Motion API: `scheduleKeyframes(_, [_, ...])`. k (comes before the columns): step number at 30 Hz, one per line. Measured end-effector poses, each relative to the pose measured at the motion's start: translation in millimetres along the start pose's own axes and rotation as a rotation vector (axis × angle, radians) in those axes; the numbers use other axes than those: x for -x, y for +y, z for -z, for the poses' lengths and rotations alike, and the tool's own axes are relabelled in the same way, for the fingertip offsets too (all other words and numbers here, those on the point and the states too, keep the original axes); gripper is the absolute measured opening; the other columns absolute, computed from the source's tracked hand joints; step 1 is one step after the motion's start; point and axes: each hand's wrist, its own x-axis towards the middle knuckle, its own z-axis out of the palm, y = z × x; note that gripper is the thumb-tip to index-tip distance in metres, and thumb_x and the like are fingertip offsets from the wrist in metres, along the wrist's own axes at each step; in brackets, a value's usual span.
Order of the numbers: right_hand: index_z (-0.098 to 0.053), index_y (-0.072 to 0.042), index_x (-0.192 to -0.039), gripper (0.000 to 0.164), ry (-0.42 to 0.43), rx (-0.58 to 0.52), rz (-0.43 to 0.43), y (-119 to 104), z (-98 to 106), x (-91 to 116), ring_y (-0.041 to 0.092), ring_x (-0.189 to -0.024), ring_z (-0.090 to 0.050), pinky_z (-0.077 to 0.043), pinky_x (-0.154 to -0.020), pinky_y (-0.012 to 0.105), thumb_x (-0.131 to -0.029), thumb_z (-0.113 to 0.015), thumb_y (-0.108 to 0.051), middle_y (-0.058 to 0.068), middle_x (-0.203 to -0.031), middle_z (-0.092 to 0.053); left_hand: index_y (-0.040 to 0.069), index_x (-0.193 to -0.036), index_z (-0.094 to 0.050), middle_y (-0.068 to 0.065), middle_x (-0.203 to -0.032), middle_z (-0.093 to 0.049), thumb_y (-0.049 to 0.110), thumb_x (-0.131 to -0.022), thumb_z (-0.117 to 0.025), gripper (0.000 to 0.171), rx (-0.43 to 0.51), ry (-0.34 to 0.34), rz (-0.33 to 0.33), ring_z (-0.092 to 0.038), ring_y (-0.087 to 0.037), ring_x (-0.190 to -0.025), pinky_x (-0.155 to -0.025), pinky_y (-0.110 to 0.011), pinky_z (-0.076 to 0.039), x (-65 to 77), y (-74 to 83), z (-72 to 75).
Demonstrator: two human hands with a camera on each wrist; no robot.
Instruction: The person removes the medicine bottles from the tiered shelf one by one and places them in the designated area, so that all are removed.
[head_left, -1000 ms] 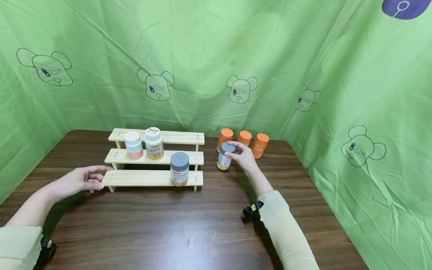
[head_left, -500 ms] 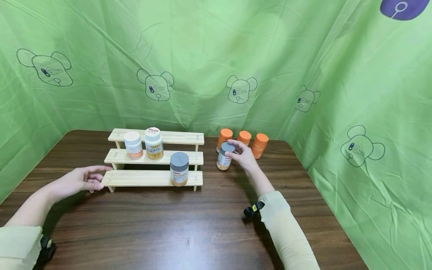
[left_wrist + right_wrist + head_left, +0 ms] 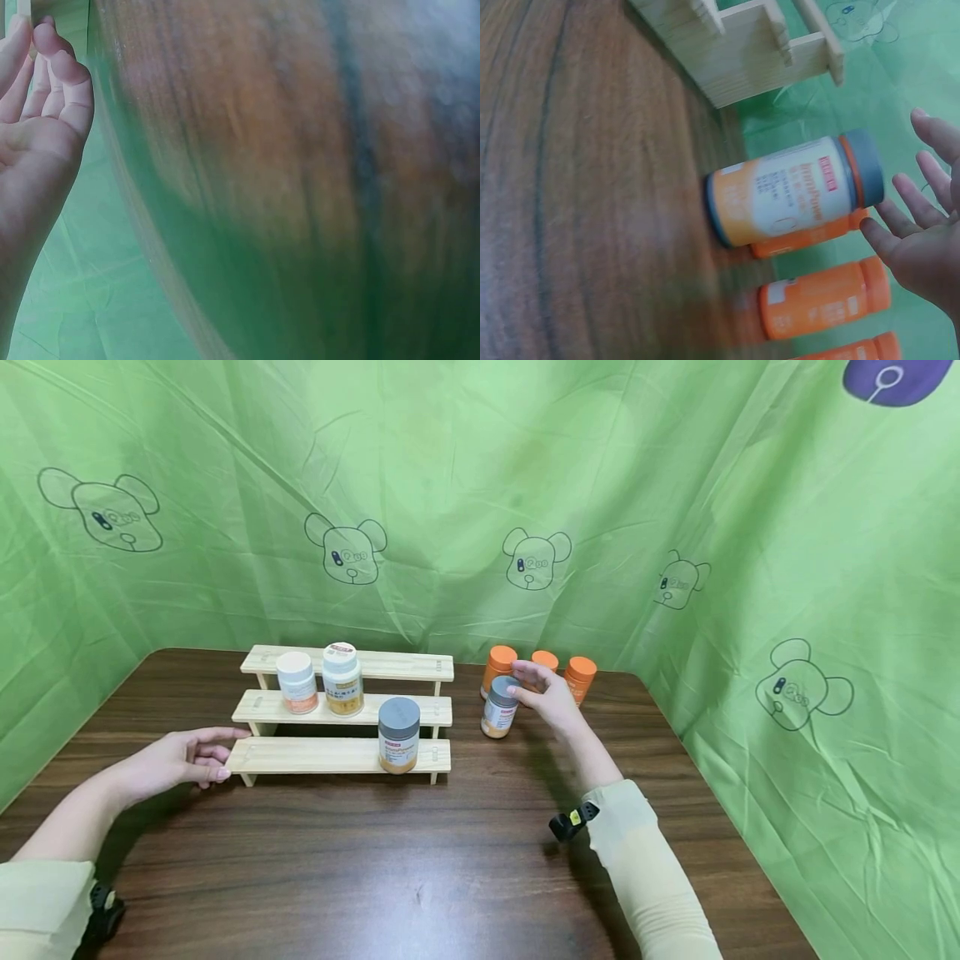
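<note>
My right hand (image 3: 550, 695) is beside a grey-capped supplement bottle (image 3: 498, 714) standing upright on the table. Its fingers are spread and wrapped round nothing; the right wrist view shows them next to the grey cap (image 3: 865, 169). On the left, my left hand (image 3: 176, 760) holds the left end of a three-tier wooden display rack (image 3: 307, 756) between thumb and fingers. Another grey-capped bottle (image 3: 398, 743) stands at the right of the lowest tier. On the middle tier are a white bottle with an orange base (image 3: 297, 683) and a white-capped bottle with a yellow label (image 3: 342, 681).
Behind the right hand stand three orange bottles, one at the left (image 3: 499, 667), one partly hidden by the hand (image 3: 545, 659), and one at the right (image 3: 580, 677). A green cloth (image 3: 450, 485) with bear outlines surrounds the brown wooden table (image 3: 360, 868).
My right hand has let go of the grey cap and drawn slightly back to the right, its fingers loosened. The bottle stays standing in place. My left hand has not moved.
</note>
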Motion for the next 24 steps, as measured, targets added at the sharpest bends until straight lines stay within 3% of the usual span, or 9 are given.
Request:
scheduleKeyframes(6, [-0.052,-0.01,-0.134,0.056,0.001,0.012,0.031,-11,0,-4,0.02,-0.128,-0.046,-0.037,-0.104,0.043,-0.084,-0.073,-0.022,0.013,-0.138,-0.05,-0.003,-0.14,-0.034,-0.008,-0.098,-0.064,0.004,-0.088,-0.062,0.06,-0.011,-0.002,0.007,-0.063,-0.011,-0.074,-0.06,-0.031,-0.054,0.7,1.1,0.1])
scheduleKeyframes(13, [-0.05,-0.004,-0.134,0.056,-0.061,-0.015,0.065,-49,-9,4,0.033,-0.129,-0.043,-0.037,-0.104,0.042,-0.084,-0.072,-0.016,0.013,-0.135,-0.053,-0.005,-0.14,-0.032,-0.005,-0.098,-0.065,0.004,-0.088,-0.062,0.061,-0.006,-0.015,0.008,-0.063,-0.011,-0.076,-0.061,-0.031,-0.054,0.8,2.3,0.2])
scheduleKeyframes(24, [-0.049,-0.002,-0.134,0.051,-0.105,-0.042,0.108,-94,-30,14,0.028,-0.129,-0.045,-0.04,-0.104,0.037,-0.086,-0.067,-0.008,0.012,-0.136,-0.052,-0.001,-0.141,-0.034,-0.003,-0.099,-0.064,0.004,-0.089,-0.062,0.06,0.01,-0.022,0.013,-0.063,-0.013,-0.076,-0.061,-0.032,-0.054,1.0,0.7,1.0])
